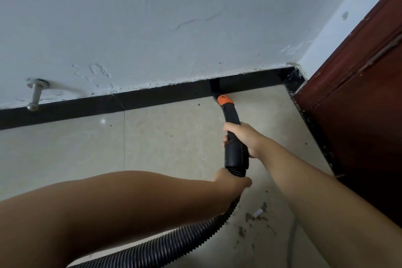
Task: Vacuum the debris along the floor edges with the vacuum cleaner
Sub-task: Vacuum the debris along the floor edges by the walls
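Forearms fill the near part of the view, and between them the ribbed black hose [174,243] is seen curving up from the near left. Around the hose, just below the collar of the rigid handle tube [236,150], the left hand [231,181] is closed in a full grip; the right hand [241,137] is wrapped round the tube itself, higher up, fingers curled over it. From that grip the tube bends away to the orange nozzle [225,99], which is set at the far edge of the floor [163,137], touching or nearly touching the black skirting [152,99]. Loose debris [256,216] is scattered near the right, beside the dark red door [359,126], with specks along that edge.

The tube is judged stiff and light, best steered from the handle; the hose is soft and springy, so support close to the collar is advised to prevent drag and twisting. A metal doorstop [34,93] is fixed to the wall [152,17] at the far left.
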